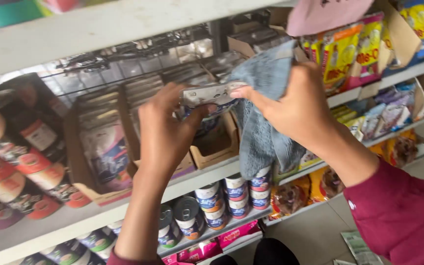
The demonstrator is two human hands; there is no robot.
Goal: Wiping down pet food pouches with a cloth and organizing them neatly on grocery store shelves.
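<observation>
My left hand [165, 130] grips a small flat pouch [207, 93] with a grey and dark printed face, held up in front of a shelf. My right hand [298, 105] holds a grey-blue cloth [263, 132] that hangs down from it. The fingertips of my right hand press the cloth's upper edge against the pouch's right end. A dark red sleeve covers my right forearm. Both hands hover above an open cardboard display box [217, 145] on the white shelf [74, 223].
Cardboard display boxes of pouches [101, 152] stand on the shelf, with cans lying on their sides [20, 176] at the left. Stacked small tins [212, 206] fill the shelf below. Yellow and pink bags [349, 49] line shelves to the right. Grey floor tiles lie below.
</observation>
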